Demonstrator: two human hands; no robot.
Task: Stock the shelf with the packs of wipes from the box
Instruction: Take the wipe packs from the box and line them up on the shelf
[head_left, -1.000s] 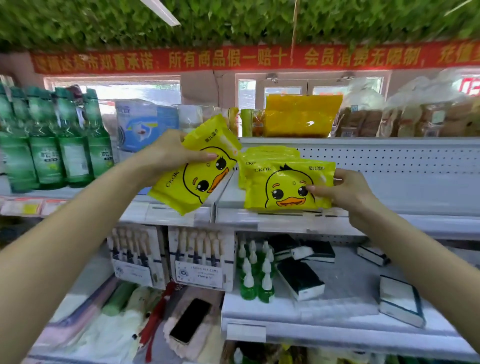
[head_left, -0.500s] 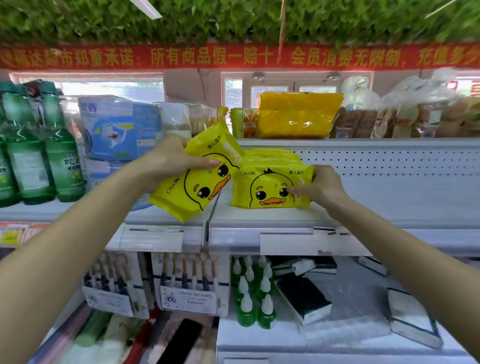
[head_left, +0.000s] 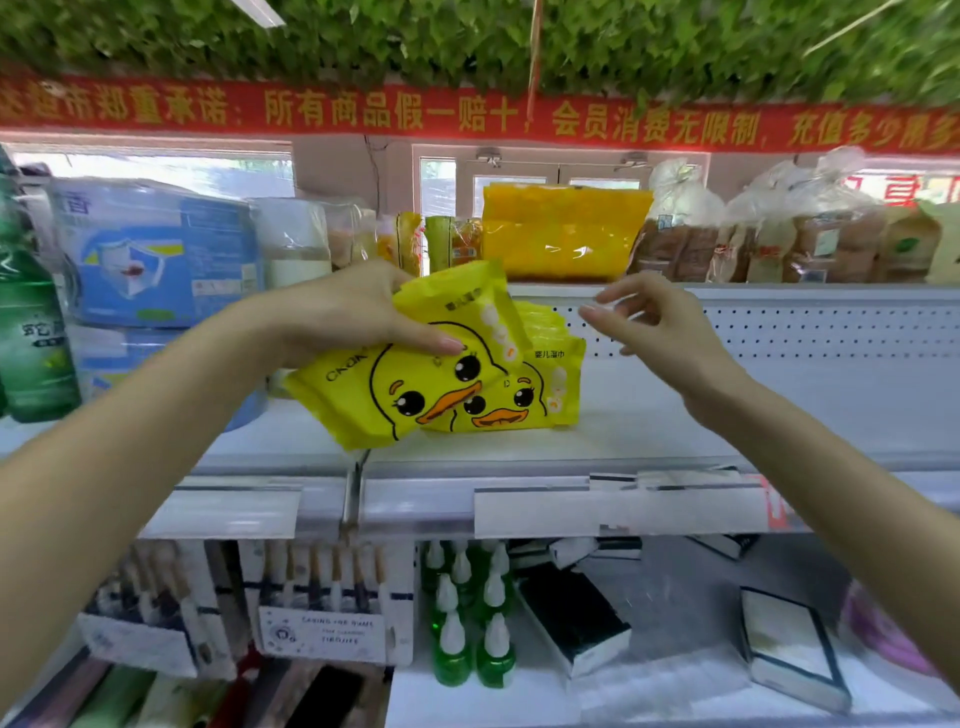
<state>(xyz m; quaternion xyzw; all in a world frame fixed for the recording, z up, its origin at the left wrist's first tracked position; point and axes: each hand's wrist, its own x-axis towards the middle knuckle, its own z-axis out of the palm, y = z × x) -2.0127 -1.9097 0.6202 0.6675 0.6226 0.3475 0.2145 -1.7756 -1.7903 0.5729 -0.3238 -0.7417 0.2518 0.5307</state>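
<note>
Single head-worn wide-angle view, close, facing straight onto the shelf (head_left: 519, 457) at arm's reach.

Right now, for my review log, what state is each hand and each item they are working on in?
left grip, holds the held pack, thumb across its front.
held pack, tilted, overlapping the shelved pack's front.
shelved pack, upright on the shelf, face out.
right grip, fingers loosely curled, holding nothing, apart from both packs.
shelf, carries the shelved pack near its left end.
</note>
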